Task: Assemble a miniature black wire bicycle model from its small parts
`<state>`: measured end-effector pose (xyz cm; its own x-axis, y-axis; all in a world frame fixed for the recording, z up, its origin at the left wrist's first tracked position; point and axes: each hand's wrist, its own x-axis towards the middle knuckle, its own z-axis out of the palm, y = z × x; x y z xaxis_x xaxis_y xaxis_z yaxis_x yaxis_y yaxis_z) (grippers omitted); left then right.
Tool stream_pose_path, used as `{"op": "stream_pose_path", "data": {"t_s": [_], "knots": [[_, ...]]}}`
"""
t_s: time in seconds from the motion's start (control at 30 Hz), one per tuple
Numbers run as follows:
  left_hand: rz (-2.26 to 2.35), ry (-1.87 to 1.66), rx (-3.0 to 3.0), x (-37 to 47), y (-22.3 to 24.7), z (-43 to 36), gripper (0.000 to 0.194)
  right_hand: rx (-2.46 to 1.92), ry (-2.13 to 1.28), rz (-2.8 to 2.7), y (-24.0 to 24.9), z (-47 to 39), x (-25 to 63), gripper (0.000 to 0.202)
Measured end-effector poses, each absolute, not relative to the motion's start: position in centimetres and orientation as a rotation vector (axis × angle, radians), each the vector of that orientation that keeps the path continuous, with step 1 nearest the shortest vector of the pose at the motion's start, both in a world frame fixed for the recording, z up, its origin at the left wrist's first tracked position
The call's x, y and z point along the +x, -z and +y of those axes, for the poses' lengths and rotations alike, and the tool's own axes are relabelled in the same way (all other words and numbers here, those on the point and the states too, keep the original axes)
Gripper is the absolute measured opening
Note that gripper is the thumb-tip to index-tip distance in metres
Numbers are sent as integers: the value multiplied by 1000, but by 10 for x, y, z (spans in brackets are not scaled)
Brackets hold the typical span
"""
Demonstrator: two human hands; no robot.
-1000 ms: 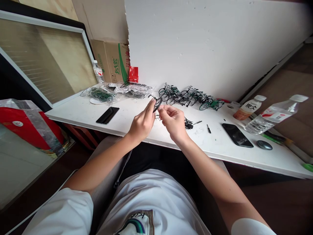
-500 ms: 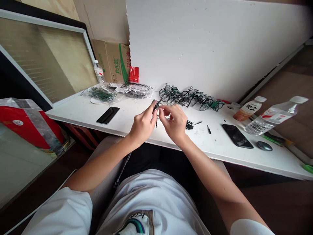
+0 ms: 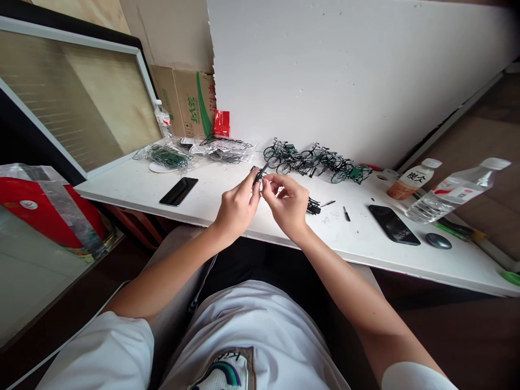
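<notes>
Between the thumb and fingers of my left hand (image 3: 238, 207) is a small black part (image 3: 260, 174), held above the white table. My right hand (image 3: 289, 201) is closed in a pinch right beside it; whatever its fingertips hold is too small to make out. Black pieces (image 3: 312, 206) lie on the table just right of my right hand, partly hidden by it. Several small model bicycles (image 3: 317, 160), black and green, stand in a row behind my hands.
Plastic bags of parts (image 3: 170, 156) lie at the back left, near a phone (image 3: 179, 191). To the right are a black screwdriver-like tool (image 3: 346, 214), another phone (image 3: 394, 225), a mouse (image 3: 439, 241), a brown drink bottle (image 3: 412, 180) and a water bottle (image 3: 455, 192).
The fingertips of my right hand have shifted slightly at the black part. The dark piece that hung below my hands no longer shows. My left hand keeps its hold.
</notes>
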<state>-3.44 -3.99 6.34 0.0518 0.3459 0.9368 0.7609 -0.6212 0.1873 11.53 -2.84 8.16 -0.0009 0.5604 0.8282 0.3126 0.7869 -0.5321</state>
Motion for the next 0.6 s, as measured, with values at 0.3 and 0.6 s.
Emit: {"op": "stream_pose_path", "data": {"t_s": [0.3, 0.6], "knots": [[-1120, 1557, -1974, -36, -60, -38, 42, -796, -616, -1510, -85, -33, 113, 37], [-1057, 1415, -1999, -42, -53, -32, 53, -761, -1031, -1389, -96, -33, 114, 44]]}}
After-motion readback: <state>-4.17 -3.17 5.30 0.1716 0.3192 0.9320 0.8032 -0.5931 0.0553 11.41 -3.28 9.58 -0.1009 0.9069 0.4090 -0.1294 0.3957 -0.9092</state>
